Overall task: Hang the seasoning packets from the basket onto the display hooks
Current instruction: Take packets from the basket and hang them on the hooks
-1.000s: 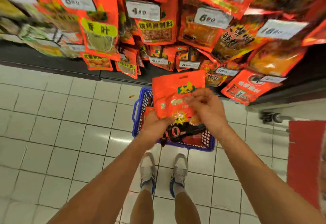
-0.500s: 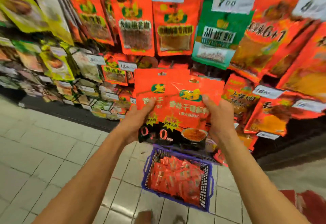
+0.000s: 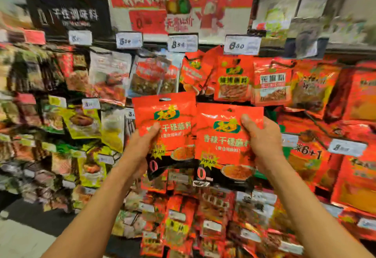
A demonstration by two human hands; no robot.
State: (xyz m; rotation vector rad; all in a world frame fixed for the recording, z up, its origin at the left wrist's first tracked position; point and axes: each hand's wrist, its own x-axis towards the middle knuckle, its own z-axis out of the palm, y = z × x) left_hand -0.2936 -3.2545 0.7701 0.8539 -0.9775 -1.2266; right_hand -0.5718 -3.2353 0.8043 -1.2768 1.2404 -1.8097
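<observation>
I hold two red seasoning packets upright in front of the display wall. My left hand (image 3: 140, 148) grips the left packet (image 3: 171, 123) by its left edge, thumb on the front. My right hand (image 3: 262, 141) grips the right packet (image 3: 221, 139) at its right edge, thumb over the front. The right packet overlaps the left one slightly. Each has a hang hole at its top. Just above them hang matching red packets (image 3: 195, 72) on a hook. The basket is out of view. The picture is blurred.
The display wall is packed with hanging seasoning packets, red ones (image 3: 272, 82) to the right, green and dark ones (image 3: 81, 121) to the left. White price tags (image 3: 182, 43) line the top rail. A red banner (image 3: 181, 3) hangs above. Floor tiles (image 3: 20, 237) show at lower left.
Both hands have lifted the packets from over the basket to chest height before the upper hooks. My view has tilted up, and the basket and floor have dropped out of sight.
</observation>
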